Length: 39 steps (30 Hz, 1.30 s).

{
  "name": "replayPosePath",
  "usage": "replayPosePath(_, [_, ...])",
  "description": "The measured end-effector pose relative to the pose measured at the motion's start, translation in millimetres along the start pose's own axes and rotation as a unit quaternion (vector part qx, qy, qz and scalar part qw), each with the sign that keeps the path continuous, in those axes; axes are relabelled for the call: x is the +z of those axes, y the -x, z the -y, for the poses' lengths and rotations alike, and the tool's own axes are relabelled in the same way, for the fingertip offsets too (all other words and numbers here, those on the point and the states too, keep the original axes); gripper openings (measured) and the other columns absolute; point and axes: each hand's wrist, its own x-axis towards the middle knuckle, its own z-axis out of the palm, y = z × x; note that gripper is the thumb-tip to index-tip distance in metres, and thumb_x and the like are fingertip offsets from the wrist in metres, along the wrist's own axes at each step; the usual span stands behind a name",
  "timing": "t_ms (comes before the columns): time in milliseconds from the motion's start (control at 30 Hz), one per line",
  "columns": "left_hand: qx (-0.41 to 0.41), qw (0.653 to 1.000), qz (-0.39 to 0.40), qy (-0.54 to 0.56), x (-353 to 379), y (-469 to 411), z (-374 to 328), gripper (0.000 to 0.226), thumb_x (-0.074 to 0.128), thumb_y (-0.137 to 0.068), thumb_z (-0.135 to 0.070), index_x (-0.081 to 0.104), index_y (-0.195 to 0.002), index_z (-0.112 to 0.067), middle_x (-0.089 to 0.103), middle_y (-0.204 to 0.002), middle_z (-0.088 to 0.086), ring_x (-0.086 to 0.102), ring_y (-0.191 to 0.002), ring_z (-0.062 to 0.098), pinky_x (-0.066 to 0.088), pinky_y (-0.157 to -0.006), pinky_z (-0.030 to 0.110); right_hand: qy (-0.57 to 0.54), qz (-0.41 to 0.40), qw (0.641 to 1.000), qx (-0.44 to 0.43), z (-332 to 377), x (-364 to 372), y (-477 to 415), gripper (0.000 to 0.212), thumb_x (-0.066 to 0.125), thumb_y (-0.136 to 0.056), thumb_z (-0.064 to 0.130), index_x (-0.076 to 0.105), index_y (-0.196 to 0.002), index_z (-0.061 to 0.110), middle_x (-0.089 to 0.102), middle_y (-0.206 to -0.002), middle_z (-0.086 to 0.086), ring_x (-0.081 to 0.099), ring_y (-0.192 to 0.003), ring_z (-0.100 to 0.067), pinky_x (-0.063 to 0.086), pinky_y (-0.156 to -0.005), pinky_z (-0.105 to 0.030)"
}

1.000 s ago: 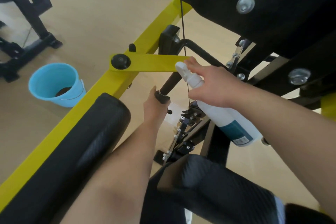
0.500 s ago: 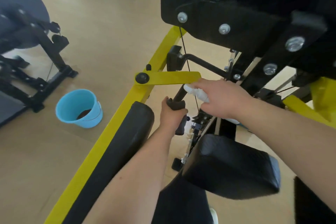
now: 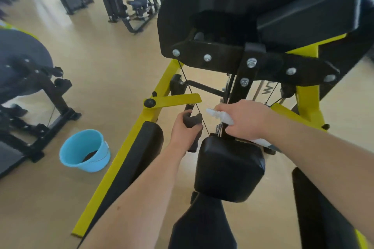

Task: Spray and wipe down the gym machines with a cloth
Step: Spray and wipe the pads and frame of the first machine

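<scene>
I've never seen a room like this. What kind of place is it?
Most likely a gym. A yellow-framed exercise machine with black pads fills the middle, more machines stand behind it, and the right hand holds a spray bottle for cleaning.

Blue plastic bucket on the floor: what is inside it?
The blue plastic bucket holds a dark lump at its bottom, too blurred to identify. Its near wall covers the rest.

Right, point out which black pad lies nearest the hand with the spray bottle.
The squarish black pad in the middle, just under the right hand; the long pad lies further left.
</scene>
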Motion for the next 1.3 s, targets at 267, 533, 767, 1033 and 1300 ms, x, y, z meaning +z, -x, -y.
replayPosePath(267, [0.093, 0.989, -0.085, -0.075, -2, 83, -28, 0.033, 0.079, -0.087, -0.038, 0.054, -0.108, -0.034, 0.059, -0.104, -0.011, 0.057, -0.091, 0.007, 0.050, -0.065, 0.025, -0.016, -0.027, 0.999, -0.006, -5, -3, 84, 0.064, 0.061, -0.092, 0.037, 0.037, -0.150, 0.041, 0.053, -0.098, 0.007, 0.059, -0.087, -0.016, 0.058, -0.080, -0.032])
replayPosePath(533, [0.122, 0.982, -0.113, -0.093, -13, 157, -36, 0.027, 0.076, -0.086, -0.049, 0.065, -0.095, -0.025, 0.068, -0.089, -0.002, 0.065, -0.083, 0.014, 0.052, -0.066, 0.029, -0.058, -0.051, 0.997, -0.032, 9, 14, 142, 0.060, 0.061, -0.092, 0.040, 0.037, -0.147, 0.039, 0.065, -0.105, 0.005, 0.064, -0.083, -0.015, 0.061, -0.081, -0.035])
replayPosePath(767, [0.105, 0.983, -0.051, -0.143, -33, 192, -5, 0.035, 0.068, -0.091, -0.055, 0.074, -0.077, -0.023, 0.066, -0.066, -0.005, 0.065, -0.072, 0.011, 0.056, -0.066, 0.039, -0.156, -0.007, 0.987, -0.027, 44, 51, 163, 0.057, 0.064, -0.093, 0.037, 0.039, -0.144, 0.040, 0.059, -0.095, 0.013, 0.059, -0.077, -0.009, 0.055, -0.076, -0.026])
replayPosePath(1033, [0.035, 0.985, 0.024, -0.168, -48, 189, 64, 0.030, 0.061, -0.096, -0.056, 0.072, -0.091, -0.028, 0.072, -0.082, -0.007, 0.069, -0.084, 0.012, 0.058, -0.070, 0.027, -0.213, 0.073, 0.972, 0.060, 87, 119, 169, 0.059, 0.064, -0.090, 0.035, 0.037, -0.142, 0.040, 0.062, -0.099, 0.007, 0.064, -0.083, -0.015, 0.060, -0.079, -0.038])
replayPosePath(1300, [0.000, 0.981, 0.100, -0.168, -65, 173, 117, 0.033, 0.066, -0.095, -0.050, 0.073, -0.076, -0.024, 0.069, -0.069, -0.009, 0.068, -0.074, 0.009, 0.056, -0.062, 0.023, -0.251, 0.080, 0.948, 0.180, 130, 168, 173, 0.056, 0.063, -0.094, 0.033, 0.036, -0.143, 0.037, 0.063, -0.106, 0.005, 0.065, -0.084, -0.020, 0.058, -0.078, -0.031])
